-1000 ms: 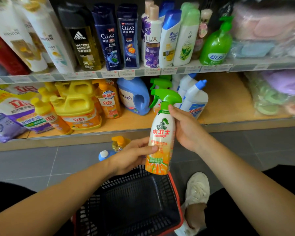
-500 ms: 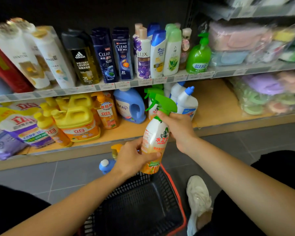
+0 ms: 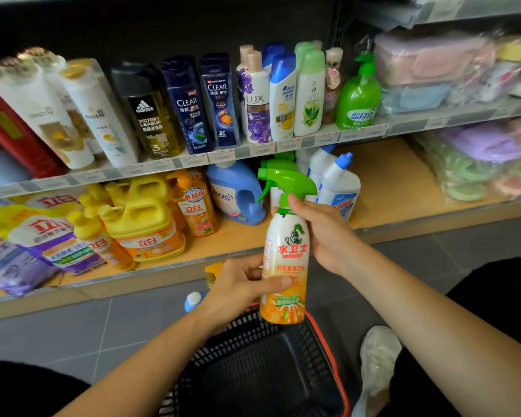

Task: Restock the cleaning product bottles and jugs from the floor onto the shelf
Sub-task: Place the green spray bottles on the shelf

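Note:
A white and orange spray bottle [image 3: 286, 260] with a green trigger head is upright in front of the bottom shelf [image 3: 382, 188]. My left hand [image 3: 238, 290] grips its lower body from the left. My right hand [image 3: 322, 233] grips its neck and shoulder from the right. On the floor behind my left hand stand a blue-and-white capped bottle [image 3: 193, 300] and an orange bottle [image 3: 212, 272], both mostly hidden.
A black basket with a red rim [image 3: 328, 338] sits on the grey floor below the bottle. The bottom shelf holds yellow jugs [image 3: 145, 224], a blue jug [image 3: 238, 194], white bottles [image 3: 337, 185] and bare wood to the right. Shampoos fill the shelf above. My shoe [image 3: 376, 359] is at the right.
The spray bottle has gone from tilted back to upright, with its label facing me. Both hands keep their hold. My view has shifted slightly closer to the shelf.

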Demonstrator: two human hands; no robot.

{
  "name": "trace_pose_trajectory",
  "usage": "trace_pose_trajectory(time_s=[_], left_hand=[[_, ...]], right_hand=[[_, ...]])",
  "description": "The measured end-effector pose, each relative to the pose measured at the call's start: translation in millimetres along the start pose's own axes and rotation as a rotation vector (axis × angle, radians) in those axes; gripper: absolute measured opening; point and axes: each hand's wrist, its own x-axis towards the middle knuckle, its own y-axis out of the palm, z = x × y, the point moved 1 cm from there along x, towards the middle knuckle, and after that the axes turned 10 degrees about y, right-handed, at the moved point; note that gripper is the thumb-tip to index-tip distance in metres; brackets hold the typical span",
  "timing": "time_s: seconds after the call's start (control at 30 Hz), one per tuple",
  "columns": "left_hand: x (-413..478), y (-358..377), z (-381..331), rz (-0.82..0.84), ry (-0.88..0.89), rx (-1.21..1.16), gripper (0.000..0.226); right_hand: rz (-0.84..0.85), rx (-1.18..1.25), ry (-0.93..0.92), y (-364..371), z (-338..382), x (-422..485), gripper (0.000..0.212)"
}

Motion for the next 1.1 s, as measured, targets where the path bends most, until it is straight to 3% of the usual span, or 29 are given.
trace_pose_trajectory(time_s=[0.17, 0.23, 0.33, 0.53, 0.67, 0.77, 0.9, 1.1], left_hand=[[4, 0, 0, 0.103, -0.014, -0.18, 0.026], [5, 0, 1, 0.101, -0.007, -0.201, 0.032], [9, 0, 5, 0.056, 0.017, -0.155, 0.037], [12, 1, 12, 0.002, 0.1, -0.005, 0.048], [13, 2, 12, 0.017, 0.105, 0.142, 0.051], [20, 1, -3, -0.042, 0.174, 0.093, 0.053], [24, -7, -29, -0.171, 0.377, 0.111, 0.028], [27, -13, -33, -0.271, 0.48, 0.298, 0.022]], right_hand=[[0.14, 0.033, -0.008, -6, 7, 1, 0.042], [0.143, -0.012, -0.009, -8, 8, -1, 0.046], [0.108, -0.068, -0.027, -10, 8, -5, 0.049], [-0.079, 0.05, -0.266, -23, 26, -10, 0.04], [-0.074, -0.19, -0.441, -33, 36, -14, 0.029], [0.004, -0.346, -0.519, -29, 30, -18, 0.035], [0.044, -0.633, -0.533, -22, 16, -19, 0.039], [0.04, -0.762, -0.551, -24, 22, -23, 0.044]])
